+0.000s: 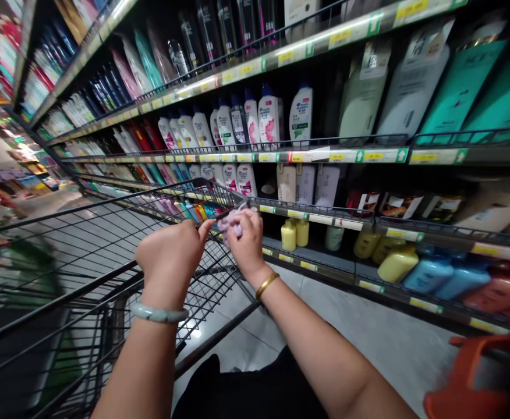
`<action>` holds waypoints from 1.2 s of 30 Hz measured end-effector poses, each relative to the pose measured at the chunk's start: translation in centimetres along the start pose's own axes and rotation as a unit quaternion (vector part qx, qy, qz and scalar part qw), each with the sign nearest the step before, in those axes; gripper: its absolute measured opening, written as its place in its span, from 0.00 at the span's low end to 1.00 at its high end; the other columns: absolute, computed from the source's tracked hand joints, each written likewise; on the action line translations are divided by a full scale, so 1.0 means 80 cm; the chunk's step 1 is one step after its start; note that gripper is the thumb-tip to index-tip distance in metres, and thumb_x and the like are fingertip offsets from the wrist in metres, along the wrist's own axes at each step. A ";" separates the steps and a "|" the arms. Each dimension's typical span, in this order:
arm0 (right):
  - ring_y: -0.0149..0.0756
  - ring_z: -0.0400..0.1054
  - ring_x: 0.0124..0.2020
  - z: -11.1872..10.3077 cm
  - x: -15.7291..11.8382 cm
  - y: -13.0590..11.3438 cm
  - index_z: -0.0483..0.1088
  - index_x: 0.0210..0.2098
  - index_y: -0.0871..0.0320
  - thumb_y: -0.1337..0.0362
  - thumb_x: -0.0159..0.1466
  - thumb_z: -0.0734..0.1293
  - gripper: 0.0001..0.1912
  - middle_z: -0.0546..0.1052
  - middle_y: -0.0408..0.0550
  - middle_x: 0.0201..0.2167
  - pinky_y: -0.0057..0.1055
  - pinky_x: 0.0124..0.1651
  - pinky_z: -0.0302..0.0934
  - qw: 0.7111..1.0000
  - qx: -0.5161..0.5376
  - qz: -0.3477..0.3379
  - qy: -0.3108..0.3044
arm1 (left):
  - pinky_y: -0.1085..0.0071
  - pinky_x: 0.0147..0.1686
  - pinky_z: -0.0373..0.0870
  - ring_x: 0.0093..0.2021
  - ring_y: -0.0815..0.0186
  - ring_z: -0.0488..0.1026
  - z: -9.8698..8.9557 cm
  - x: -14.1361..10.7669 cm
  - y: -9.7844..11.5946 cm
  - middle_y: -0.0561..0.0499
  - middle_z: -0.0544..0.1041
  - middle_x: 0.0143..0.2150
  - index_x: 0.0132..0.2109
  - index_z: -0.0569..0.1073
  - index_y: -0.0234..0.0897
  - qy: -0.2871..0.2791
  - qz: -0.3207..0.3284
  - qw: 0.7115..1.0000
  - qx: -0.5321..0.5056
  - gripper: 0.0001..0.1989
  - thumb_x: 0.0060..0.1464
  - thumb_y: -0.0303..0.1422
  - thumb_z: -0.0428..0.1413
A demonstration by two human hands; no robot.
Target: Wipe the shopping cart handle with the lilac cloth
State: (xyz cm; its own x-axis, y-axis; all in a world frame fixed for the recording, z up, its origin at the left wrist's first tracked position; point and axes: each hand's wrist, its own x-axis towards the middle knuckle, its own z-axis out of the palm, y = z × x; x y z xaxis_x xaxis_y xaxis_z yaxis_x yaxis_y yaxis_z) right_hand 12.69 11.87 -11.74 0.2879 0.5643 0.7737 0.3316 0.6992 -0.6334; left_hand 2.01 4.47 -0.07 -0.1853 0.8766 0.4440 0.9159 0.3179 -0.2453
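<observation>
My right hand (247, 241) is closed on a crumpled pale purple cloth (231, 223), pressed near the corner of a black wire shopping cart (137, 266). Just to its left, my left hand (172, 250) is curled above the cart's wires, its thumb pointing at the cloth. The fingers of that hand are turned away, so what they grip is hidden. A pale green bangle (159, 313) circles my left wrist, and a gold bangle (267, 285) my right.
Shelves of shampoo bottles (268, 119) run along the front and right, with price-tag edges jutting toward me. Yellow bottles (289, 234) stand on the bottom shelf. An orange-red object (468, 372) is blurred at lower right. Grey tiled floor (342, 308) lies below.
</observation>
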 end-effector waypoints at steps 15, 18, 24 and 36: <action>0.43 0.66 0.57 0.021 -0.014 -0.010 0.74 0.40 0.52 0.73 0.63 0.68 0.10 0.72 0.50 0.50 0.42 0.66 0.62 0.998 0.014 -0.022 -0.060 | 0.58 0.31 0.64 0.34 0.43 0.78 0.013 0.018 0.003 0.32 0.81 0.34 0.43 0.83 0.34 -0.020 -0.017 0.999 0.027 0.46 0.66 0.59 0.26; 0.44 0.65 0.56 0.016 -0.043 0.041 0.74 0.35 0.53 0.75 0.60 0.66 0.10 0.72 0.51 0.48 0.45 0.65 0.61 0.996 -0.005 0.067 -0.061 | 0.57 0.33 0.65 0.36 0.43 0.77 0.014 0.021 0.002 0.31 0.81 0.37 0.45 0.83 0.35 -0.032 -0.020 0.999 0.012 0.49 0.63 0.62 0.25; 0.40 0.68 0.50 0.017 -0.052 0.046 0.71 0.34 0.55 0.74 0.60 0.66 0.08 0.71 0.49 0.44 0.42 0.62 0.63 0.980 0.038 0.193 0.017 | 0.57 0.36 0.66 0.37 0.45 0.76 0.018 0.019 0.001 0.31 0.81 0.38 0.45 0.83 0.34 -0.028 -0.027 0.999 -0.007 0.50 0.63 0.62 0.24; 0.42 0.67 0.54 0.025 -0.044 0.039 0.73 0.36 0.55 0.72 0.64 0.66 0.07 0.70 0.51 0.47 0.42 0.64 0.62 0.995 0.031 0.097 -0.025 | 0.58 0.34 0.66 0.35 0.43 0.77 0.021 0.017 -0.002 0.31 0.80 0.34 0.43 0.82 0.30 0.014 -0.008 1.000 -0.018 0.49 0.65 0.61 0.25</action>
State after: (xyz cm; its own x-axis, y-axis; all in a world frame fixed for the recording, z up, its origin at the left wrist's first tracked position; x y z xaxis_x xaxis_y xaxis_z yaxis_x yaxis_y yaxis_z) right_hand 10.93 12.95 -16.42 0.2951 0.7109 0.6384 0.2175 0.6006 -0.7694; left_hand 1.06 6.23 -0.85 -0.1896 0.8608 0.4723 0.9253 0.3176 -0.2074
